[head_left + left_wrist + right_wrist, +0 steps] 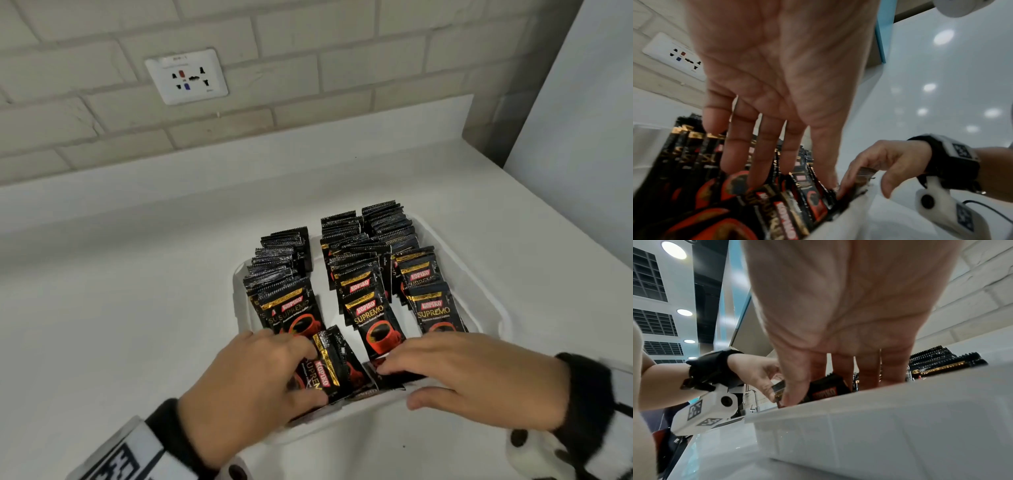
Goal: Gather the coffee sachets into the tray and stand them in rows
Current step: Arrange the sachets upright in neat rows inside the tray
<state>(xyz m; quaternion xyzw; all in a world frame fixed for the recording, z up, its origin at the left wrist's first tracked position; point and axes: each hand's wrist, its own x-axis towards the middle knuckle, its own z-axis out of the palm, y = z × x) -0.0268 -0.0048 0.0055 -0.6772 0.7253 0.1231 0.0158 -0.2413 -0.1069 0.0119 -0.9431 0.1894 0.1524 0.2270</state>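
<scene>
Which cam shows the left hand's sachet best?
Head view: the tilted sachet is seen from above with its label readable, held by the left hand over the tray. Left wrist view blurs it among other sachets. Right wrist view shows only a strip of what is probably it in that hand's fingers.

A white plastic tray [493,301] sits on the counter, filled with black coffee sachets [371,270] standing in three rows running toward twelve o'clock. At the six o'clock end, a few loose sachets [329,370] lie tilted and flat against the tray's near wall.
</scene>
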